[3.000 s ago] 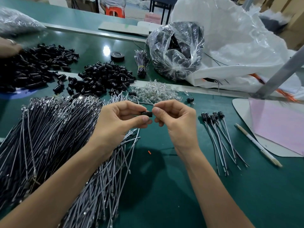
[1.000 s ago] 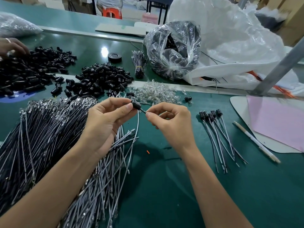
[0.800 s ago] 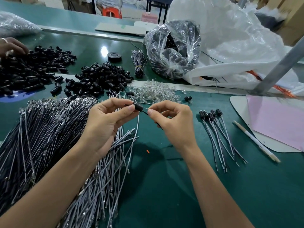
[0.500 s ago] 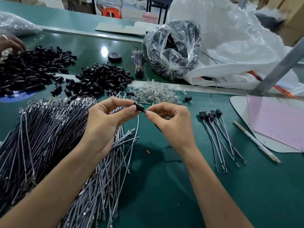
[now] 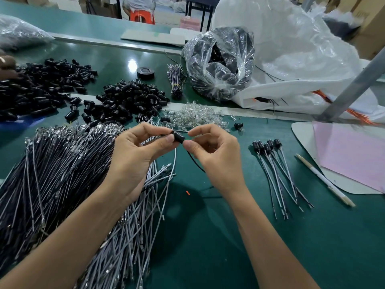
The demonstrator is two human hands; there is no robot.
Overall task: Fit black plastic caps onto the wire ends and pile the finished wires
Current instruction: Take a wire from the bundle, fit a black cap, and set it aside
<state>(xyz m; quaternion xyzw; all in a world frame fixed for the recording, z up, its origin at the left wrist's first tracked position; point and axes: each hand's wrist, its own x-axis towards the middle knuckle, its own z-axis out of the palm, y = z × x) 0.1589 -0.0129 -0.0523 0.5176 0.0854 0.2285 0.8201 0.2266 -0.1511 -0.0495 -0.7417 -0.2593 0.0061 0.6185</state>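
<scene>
My left hand (image 5: 135,155) pinches a black plastic cap (image 5: 178,137) between thumb and forefinger. My right hand (image 5: 216,155) is right beside it, thumb and forefinger pinching the thin black wire (image 5: 194,162) that enters the cap and trails down under my palm. A big heap of uncapped black and grey wires (image 5: 62,174) lies under my left arm. Several finished capped wires (image 5: 275,167) lie in a small pile to the right. Loose black caps (image 5: 129,101) are heaped behind my hands.
A second heap of caps (image 5: 37,86) sits far left, where another person's hand (image 5: 7,64) shows. Clear small bulbs (image 5: 193,115), a tape roll (image 5: 145,72), a tied wire bundle (image 5: 176,82), plastic bags (image 5: 220,63), a pen (image 5: 325,180) and pink paper (image 5: 352,151) surround the green table (image 5: 250,247).
My hands have closed together: the cap in my left hand now meets my right fingertips, and the stretch of wire between them is gone. The other person's hand drew back at far left.
</scene>
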